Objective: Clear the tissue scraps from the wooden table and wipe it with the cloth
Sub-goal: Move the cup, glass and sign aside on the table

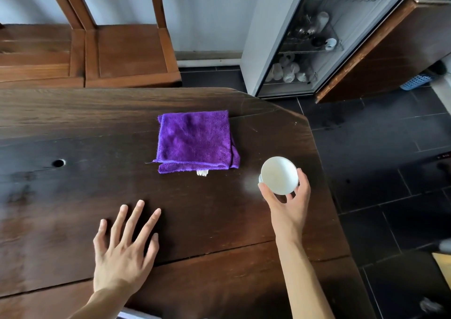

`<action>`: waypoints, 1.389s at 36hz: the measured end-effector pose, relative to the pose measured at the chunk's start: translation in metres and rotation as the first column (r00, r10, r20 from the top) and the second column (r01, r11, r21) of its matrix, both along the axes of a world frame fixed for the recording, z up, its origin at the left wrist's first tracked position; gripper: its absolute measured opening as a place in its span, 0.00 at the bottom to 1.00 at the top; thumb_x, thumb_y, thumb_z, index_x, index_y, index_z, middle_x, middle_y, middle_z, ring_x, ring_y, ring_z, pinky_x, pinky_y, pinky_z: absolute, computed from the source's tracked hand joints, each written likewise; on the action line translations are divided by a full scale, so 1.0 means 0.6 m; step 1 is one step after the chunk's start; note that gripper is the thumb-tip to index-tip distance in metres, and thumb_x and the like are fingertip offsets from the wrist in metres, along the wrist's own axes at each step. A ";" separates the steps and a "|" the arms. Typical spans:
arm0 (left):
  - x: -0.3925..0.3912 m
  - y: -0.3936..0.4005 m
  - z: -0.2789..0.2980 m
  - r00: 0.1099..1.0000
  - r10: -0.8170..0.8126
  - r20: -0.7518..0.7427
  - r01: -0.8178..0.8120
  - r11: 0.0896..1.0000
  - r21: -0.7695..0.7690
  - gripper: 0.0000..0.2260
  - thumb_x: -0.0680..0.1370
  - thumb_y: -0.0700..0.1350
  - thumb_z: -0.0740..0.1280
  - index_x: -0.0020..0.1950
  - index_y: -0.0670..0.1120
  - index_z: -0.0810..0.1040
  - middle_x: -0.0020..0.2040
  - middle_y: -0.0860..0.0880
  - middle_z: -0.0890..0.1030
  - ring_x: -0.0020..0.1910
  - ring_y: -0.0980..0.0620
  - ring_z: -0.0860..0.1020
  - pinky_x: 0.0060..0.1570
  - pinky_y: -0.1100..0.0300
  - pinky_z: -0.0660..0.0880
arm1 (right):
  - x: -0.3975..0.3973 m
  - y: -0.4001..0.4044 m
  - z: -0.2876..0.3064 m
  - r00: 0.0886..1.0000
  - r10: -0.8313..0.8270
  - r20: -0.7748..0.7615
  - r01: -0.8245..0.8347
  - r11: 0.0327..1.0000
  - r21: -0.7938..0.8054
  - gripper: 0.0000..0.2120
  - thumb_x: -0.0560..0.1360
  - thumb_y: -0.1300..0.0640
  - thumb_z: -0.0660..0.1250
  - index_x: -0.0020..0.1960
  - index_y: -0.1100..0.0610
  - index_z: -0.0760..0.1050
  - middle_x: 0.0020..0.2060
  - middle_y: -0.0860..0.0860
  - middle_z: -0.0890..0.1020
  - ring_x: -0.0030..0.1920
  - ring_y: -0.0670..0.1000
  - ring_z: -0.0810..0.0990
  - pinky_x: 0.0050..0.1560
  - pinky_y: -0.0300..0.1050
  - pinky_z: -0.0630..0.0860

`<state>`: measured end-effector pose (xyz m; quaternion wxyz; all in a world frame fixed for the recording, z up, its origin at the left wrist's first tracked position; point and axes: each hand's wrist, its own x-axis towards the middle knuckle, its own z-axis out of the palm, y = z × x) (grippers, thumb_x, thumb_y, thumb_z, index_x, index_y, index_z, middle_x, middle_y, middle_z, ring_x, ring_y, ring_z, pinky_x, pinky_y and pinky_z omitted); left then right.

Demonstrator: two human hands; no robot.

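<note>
Fingers (142,217) of the left hand (122,252) are straight and spread, lying flat on or just over the wooden table (73,128) at lower left of centre; they hold nothing. The right hand (286,204), lower right of centre, grips a small white bowl (279,175) w/ thumb on its left rim and fingertips round the right rim and underside; the bowl tilts so its hollow faces the camera. Can't tell if the bowl touches the tabletop.

The purple cloth (195,141) lies folded in the middle of the frame, flat on the table, just up and left of the bowl, apart from both hands. A bit of white, maybe a tag or tissue scrap (202,173), pokes out from under the cloth's near edge; too small to tell which.

A dark knot hole (58,163) shows in the tabletop at mid left. Wooden chairs (127,50) stand at upper left beyond the table. A glass-door cabinet (305,50) w/ cups and dishes inside is at upper right, on dark floor tiles (390,160).
</note>
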<state>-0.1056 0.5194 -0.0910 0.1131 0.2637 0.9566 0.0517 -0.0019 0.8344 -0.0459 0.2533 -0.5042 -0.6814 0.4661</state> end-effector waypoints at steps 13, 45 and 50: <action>0.002 0.000 0.000 0.999 -0.015 -0.049 0.016 1.000 0.020 0.26 0.78 0.57 0.55 0.77 0.58 0.71 0.80 0.49 0.67 0.80 0.43 0.61 0.75 0.35 0.56 | 0.014 0.033 0.001 0.986 0.149 0.079 -0.153 0.987 0.043 0.47 0.64 0.55 0.84 0.76 0.48 0.63 0.74 0.47 0.67 0.69 0.48 0.70 0.59 0.36 0.74; 0.006 -0.001 -0.014 0.994 -0.008 -0.113 0.016 0.998 0.067 0.26 0.79 0.58 0.55 0.77 0.59 0.70 0.80 0.49 0.67 0.80 0.43 0.61 0.76 0.35 0.53 | 0.026 0.024 0.027 0.975 0.184 0.124 -0.183 0.983 -0.026 0.54 0.63 0.49 0.84 0.79 0.40 0.54 0.79 0.46 0.61 0.75 0.55 0.66 0.73 0.58 0.70; 0.006 -0.002 -0.015 0.994 -0.011 -0.109 0.019 0.997 0.076 0.25 0.80 0.58 0.55 0.78 0.60 0.69 0.81 0.50 0.65 0.80 0.43 0.60 0.77 0.36 0.52 | 0.058 -0.006 0.045 0.977 0.193 0.087 -0.190 0.981 -0.039 0.51 0.64 0.49 0.83 0.77 0.37 0.57 0.78 0.45 0.62 0.75 0.51 0.67 0.73 0.57 0.70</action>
